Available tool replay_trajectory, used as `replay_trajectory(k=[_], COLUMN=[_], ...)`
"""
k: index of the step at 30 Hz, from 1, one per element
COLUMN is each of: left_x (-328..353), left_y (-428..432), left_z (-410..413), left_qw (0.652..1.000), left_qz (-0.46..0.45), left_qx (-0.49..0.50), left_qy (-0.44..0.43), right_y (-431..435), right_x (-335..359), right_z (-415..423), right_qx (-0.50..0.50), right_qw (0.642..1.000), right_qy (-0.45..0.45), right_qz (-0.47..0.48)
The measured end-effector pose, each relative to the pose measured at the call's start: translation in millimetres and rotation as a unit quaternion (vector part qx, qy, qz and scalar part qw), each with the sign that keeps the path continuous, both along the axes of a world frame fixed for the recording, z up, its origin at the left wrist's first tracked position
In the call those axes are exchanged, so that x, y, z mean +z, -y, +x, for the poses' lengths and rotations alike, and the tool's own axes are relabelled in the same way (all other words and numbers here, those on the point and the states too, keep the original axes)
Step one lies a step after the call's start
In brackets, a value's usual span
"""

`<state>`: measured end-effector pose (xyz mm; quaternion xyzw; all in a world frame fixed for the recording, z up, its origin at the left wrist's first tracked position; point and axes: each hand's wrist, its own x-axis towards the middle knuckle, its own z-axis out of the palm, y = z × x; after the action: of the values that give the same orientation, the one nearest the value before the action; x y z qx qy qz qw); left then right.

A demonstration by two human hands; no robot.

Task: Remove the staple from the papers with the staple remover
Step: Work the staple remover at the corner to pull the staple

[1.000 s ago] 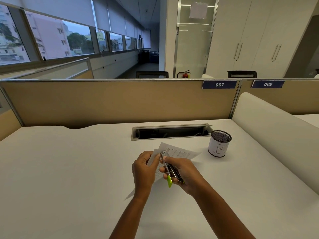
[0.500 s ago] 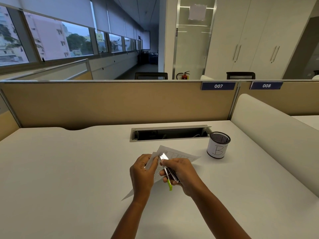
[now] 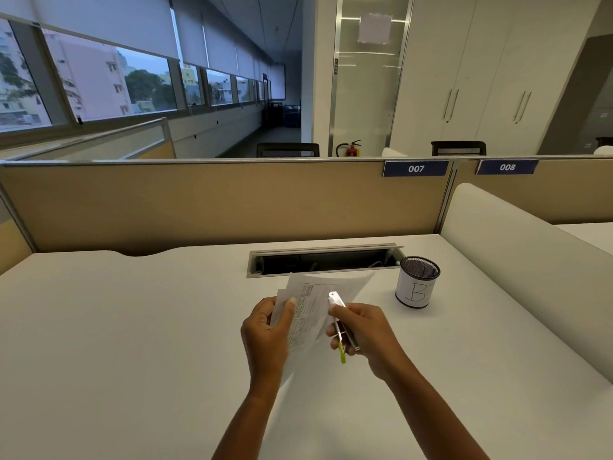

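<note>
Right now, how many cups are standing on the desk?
1: a black mesh cup with a white wrap marked B stands on the desk, right of the papers the left hand holds and the staple remover the right hand grips. No other shows.

A blue plate on the beige partition, up behind the mesh cup, reads "007" in white numerals. A second blue plate, up and to the right of the cup, reads "008". The cup's white wrap bears a hand-drawn "B". The papers, left of the cup, carry fine print too small to read
</note>
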<state>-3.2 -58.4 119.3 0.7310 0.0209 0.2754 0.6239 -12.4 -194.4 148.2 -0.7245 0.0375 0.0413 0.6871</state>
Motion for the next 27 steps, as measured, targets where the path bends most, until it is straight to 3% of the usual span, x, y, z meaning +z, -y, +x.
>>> replay_trajectory(k=[3,8,27], left_x=[-2.1,-2.5,2.1], left_y=[5.0,10.3,5.4], left_z=[0.4,-2.6,-4.1], left_qw=[0.999,0.997,1.000], left_qz=[-0.028,-0.064,0.011], left_qx=[-0.015,-0.028,-0.025], left_qy=[-0.020,-0.035,0.004], right_y=[-13.3,-20.7,-17.2], right_x=[5.3,5.7,7.2], right_z=[-3.2,-0.4,-2.0], right_qx=[0.071,0.083,0.114], right_qw=[0.997,0.992,0.978], right_qy=[-0.015,-0.074,-0.113], right_qz=[0.022,0.054,0.133])
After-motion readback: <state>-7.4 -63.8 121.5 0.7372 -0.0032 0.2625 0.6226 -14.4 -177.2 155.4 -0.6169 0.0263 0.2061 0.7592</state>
